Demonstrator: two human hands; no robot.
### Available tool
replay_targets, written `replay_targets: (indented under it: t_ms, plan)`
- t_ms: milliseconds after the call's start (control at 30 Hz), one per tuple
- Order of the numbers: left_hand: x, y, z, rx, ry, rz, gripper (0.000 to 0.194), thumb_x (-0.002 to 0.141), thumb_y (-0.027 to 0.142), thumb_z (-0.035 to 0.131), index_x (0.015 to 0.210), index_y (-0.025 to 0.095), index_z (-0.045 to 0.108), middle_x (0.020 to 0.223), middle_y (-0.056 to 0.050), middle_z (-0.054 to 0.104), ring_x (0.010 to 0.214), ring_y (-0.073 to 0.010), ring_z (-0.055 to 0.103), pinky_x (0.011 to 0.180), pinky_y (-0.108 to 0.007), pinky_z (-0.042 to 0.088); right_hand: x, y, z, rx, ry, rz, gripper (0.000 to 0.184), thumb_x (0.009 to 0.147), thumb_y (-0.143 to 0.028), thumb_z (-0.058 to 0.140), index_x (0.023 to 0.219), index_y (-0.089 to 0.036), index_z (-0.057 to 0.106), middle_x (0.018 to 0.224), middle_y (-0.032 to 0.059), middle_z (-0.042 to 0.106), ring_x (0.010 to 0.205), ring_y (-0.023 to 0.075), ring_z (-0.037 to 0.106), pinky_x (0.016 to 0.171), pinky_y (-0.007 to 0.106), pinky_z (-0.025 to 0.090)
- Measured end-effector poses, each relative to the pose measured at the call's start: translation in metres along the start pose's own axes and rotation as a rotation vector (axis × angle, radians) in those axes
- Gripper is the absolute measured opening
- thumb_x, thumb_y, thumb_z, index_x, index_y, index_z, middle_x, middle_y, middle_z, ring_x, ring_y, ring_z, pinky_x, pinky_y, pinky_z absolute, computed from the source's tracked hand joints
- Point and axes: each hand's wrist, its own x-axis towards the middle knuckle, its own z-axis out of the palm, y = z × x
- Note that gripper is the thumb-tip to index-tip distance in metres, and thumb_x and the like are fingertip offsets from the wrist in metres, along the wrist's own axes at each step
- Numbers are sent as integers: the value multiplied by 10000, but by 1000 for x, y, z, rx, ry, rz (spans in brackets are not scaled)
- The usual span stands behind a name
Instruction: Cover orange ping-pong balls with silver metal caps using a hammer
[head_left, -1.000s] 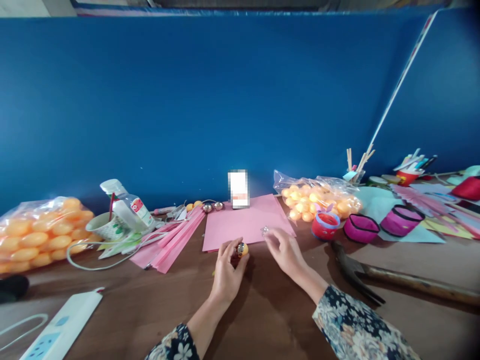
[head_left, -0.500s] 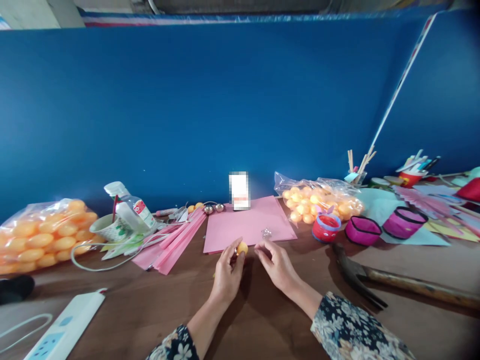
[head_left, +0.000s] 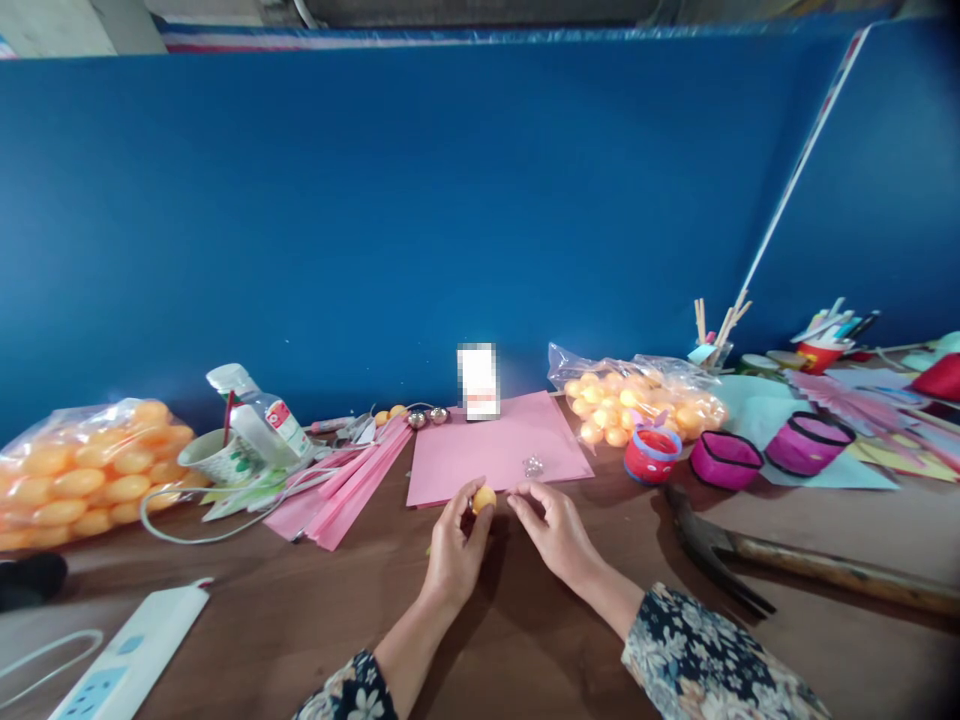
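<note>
Gripping a partly hidden orange ball in the left hand by the near edge of pink paper and curling the right hand just beside, perhaps pinching something, though impossible to tell, apart from the cut-off hammer.

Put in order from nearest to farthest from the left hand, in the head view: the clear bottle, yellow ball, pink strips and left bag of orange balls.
1. Yellow ball: in the left hand
2. Pink strips: left of the hand
3. Clear bottle: farther left, tilted
4. Left bag of orange balls: at the left edge
</note>
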Motion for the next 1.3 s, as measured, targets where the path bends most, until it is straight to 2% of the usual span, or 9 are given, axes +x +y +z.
replay_targets:
  t_ms: [367,600,933,1300]
  plan:
    - [-1,3,1,-20,-28,-23,388,788,361,546,1143,202,555,1093,-74,634,946,-202,605,848,-330,468,0,-3,-2,-20,25,-45,110,822,-214,500,836,-183,604,831,46,670,766,170,625,729,256,480]
    - [-2,5,1,-21,-10,-6,382,775,359,556,1117,190,580,1009,-71,666,882,-199,625,807,-329,489,0,-2,-2,-7,18,-59,122,799,-177,509,854,-184,617,835,39,677,766,165,628,731,250,483]
    - [-1,3,0,17,-29,16,362,786,333,546,1122,200,569,1081,-76,644,948,-207,611,858,-338,462,0,0,-1,15,15,-46,155,820,-207,504,872,-194,649,889,46,695,839,177,639,782,264,481]
    - [-1,5,0,7,-32,-6,379,775,356,559,1119,197,566,1074,-76,640,939,-206,609,837,-329,472,0,1,0,34,2,-7,120,813,-237,509,799,-183,616,771,32,674,698,159,623,685,252,488]
